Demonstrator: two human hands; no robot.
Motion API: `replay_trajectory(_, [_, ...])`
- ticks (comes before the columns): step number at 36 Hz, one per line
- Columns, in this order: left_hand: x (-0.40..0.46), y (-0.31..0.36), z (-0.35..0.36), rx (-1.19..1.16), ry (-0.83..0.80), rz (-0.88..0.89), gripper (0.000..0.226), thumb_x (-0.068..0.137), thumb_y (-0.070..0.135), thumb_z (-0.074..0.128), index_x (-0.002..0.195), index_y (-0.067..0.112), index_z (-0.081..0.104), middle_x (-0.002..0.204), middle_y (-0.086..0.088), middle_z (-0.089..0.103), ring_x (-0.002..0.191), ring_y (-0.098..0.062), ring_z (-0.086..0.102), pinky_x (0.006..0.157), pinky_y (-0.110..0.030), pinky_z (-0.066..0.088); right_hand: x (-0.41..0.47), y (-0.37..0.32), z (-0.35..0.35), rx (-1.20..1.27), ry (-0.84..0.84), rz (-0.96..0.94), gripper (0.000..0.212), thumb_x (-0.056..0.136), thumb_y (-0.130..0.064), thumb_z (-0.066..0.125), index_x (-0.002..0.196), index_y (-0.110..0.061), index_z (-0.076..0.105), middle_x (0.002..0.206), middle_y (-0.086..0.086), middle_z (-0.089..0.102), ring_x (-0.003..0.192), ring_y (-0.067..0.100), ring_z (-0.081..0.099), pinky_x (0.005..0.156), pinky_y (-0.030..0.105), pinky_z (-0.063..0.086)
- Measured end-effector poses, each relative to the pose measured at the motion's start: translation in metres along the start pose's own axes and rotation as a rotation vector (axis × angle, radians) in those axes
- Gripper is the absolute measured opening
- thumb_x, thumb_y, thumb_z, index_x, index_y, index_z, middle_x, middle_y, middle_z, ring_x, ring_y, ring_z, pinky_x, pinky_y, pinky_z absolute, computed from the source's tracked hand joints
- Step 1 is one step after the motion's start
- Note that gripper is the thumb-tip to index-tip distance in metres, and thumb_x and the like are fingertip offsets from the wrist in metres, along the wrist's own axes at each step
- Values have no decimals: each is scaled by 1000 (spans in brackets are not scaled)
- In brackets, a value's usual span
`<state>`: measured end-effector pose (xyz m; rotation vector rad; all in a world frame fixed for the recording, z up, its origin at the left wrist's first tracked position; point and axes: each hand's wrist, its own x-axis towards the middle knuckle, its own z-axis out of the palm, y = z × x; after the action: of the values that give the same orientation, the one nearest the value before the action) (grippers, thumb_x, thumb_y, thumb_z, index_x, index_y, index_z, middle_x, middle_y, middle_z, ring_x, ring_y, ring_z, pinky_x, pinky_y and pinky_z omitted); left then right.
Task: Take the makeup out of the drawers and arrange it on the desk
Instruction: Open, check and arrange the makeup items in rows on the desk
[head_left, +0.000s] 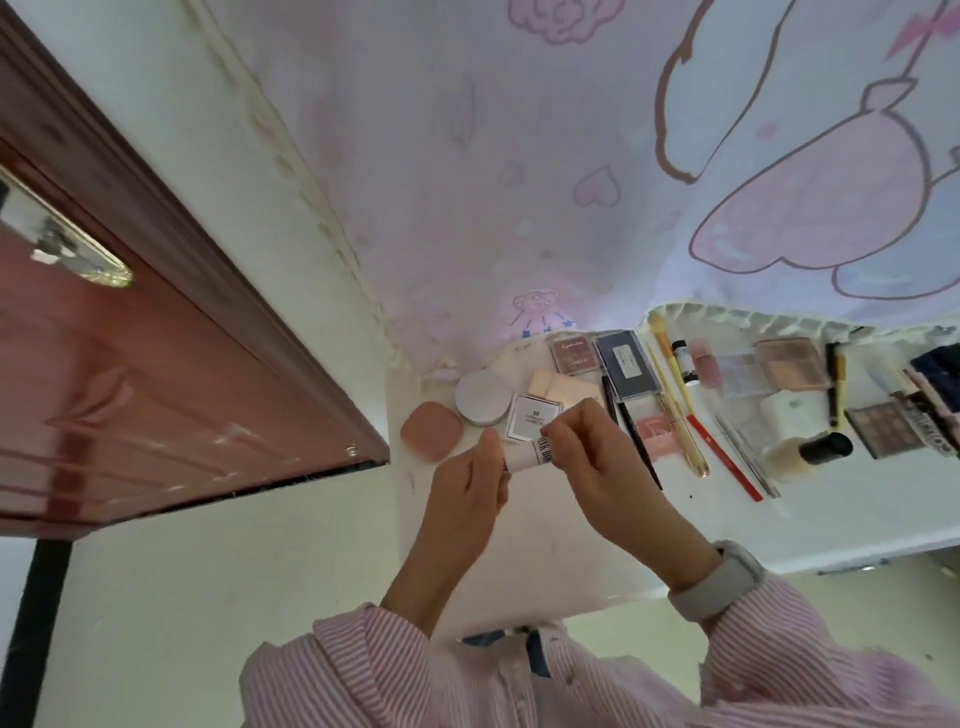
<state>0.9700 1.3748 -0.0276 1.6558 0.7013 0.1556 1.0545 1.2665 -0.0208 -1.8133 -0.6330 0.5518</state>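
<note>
Both hands hold a small white tube (527, 455) with black lettering above the left end of the white desk (831, 514). My left hand (467, 499) grips its left end, my right hand (597, 457) pinches its right end. Behind the hands lie a pink square puff (431, 431), a round white compact (482, 397), a white square box (532, 415) and beige sponges (553, 387). Further right are palettes (626, 364), brushes, pencils, a black-capped foundation bottle (810, 451) and an eyeshadow palette (885, 428). No drawer shows.
A dark red wooden door (156, 364) with a brass handle fills the left side. A pink cartoon-print cloth (571, 182) hangs behind the desk. The pale floor (234, 561) lies below the desk's left edge. My pink striped sleeves fill the bottom.
</note>
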Motion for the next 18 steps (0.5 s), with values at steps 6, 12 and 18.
replay_trajectory(6, [-8,5,-7,-16,32,12,49,101,24,30,53,15,36,41,8,36,42,-5,31,45,-17,27,1,-17,-5,-51,-181,-32,5,93,-21,48,98,-20,49,65,-8,45,56,4,38,55,19,35])
replay_trajectory(12, [-15,5,-14,212,49,145,43,96,26,36,54,29,32,47,11,42,49,-7,31,51,-27,26,4,-22,4,-240,25,-2,25,97,-21,36,79,-14,51,60,0,48,55,12,43,54,32,34])
replay_trajectory(18, [-17,-4,-30,251,113,195,32,83,44,31,55,29,32,47,6,37,47,-10,29,50,-32,25,5,-30,2,-58,-182,38,21,92,-11,47,106,-26,50,88,-9,53,73,10,51,60,23,41])
